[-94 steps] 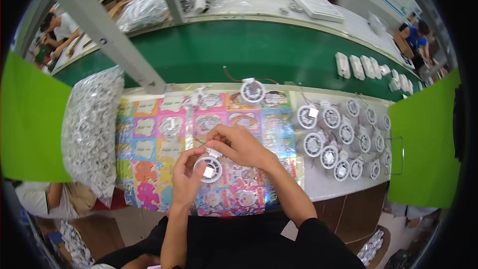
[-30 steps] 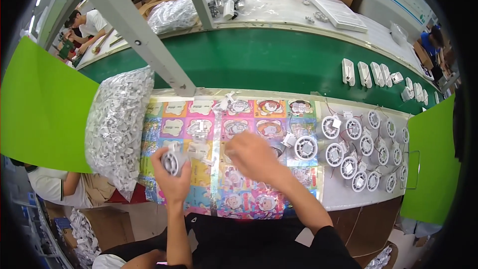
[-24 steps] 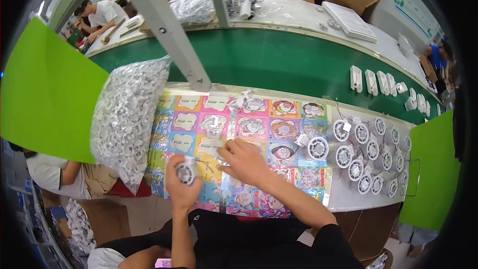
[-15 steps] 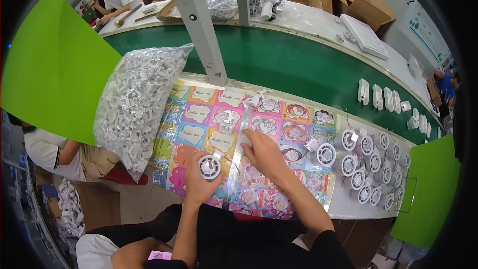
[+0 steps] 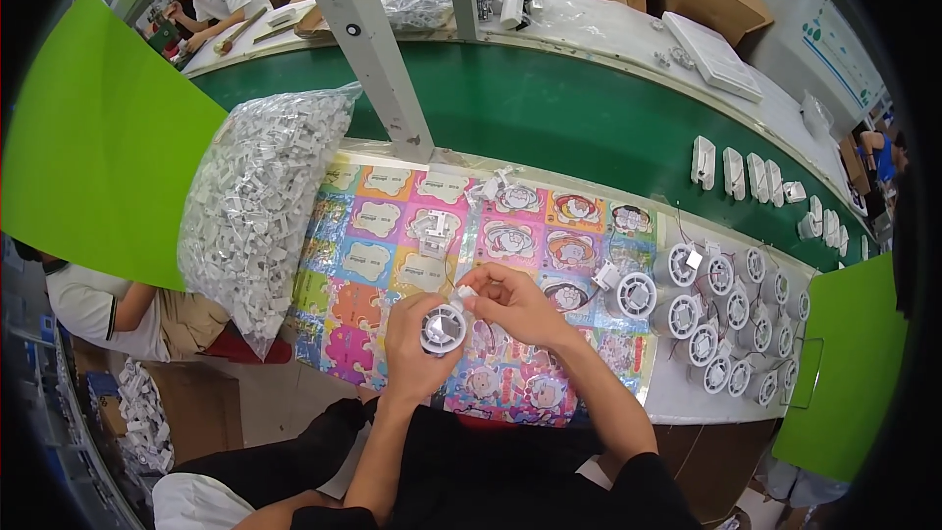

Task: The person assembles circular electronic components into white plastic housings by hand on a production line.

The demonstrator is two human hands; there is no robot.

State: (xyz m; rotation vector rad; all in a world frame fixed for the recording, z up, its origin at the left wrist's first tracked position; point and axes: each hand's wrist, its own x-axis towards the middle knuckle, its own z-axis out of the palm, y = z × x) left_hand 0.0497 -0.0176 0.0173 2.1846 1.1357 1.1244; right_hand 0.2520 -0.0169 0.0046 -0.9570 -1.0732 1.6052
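Observation:
My left hand (image 5: pixel 406 345) is wrapped around a round white housing (image 5: pixel 444 330), with its spoked ring face turned up. At the housing's upper edge, the fingertips of my right hand (image 5: pixel 518 308) pinch a small white block (image 5: pixel 465 292) with a thin dark wire. Both hands are above a colourful printed sheet (image 5: pixel 378 257). Beyond them on the sheet lie a few white plastic parts (image 5: pixel 432 232) and some smaller white pieces (image 5: pixel 497 184). Right of my right hand stands another round white housing (image 5: pixel 632 295), with a white block (image 5: pixel 605 275) on a wire beside it.
A clear bag of small white parts (image 5: pixel 257 196) leans at the left, below a bright green panel (image 5: pixel 108 137). Several wired round housings (image 5: pixel 703 344) crowd the right end. Behind runs a green conveyor belt (image 5: pixel 579 103) carrying white casings (image 5: pixel 734 173); a grey post (image 5: pixel 368 49) rises before it.
My left hand has moved right with the housing. My right hand, earlier apart from it, now has its fingertips on the small block at its edge. The view has shifted slightly.

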